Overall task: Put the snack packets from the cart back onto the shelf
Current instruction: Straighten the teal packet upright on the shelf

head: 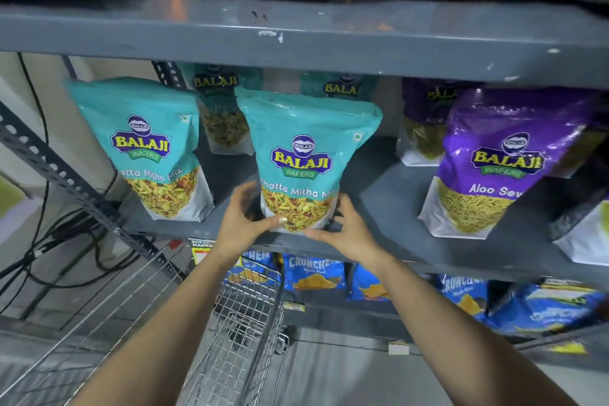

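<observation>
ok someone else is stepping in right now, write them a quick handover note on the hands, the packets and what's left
Left hand: cupping the lower left of the teal Khatta Mitha packet.
Right hand: at its lower right corner.
The packet stands upright at the front edge of the grey shelf; another teal packet stands to its left and a purple Aloo Sev packet to its right.
Done: this packet is on the shelf.
Left: let go, then check the cart; the visible part shows no packets.

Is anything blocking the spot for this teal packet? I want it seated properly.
Nothing visible does. The teal Khatta Mitha Mix packet already stands on the grey shelf, with the left hand and right hand at its base and bare shelf on both sides.
</observation>
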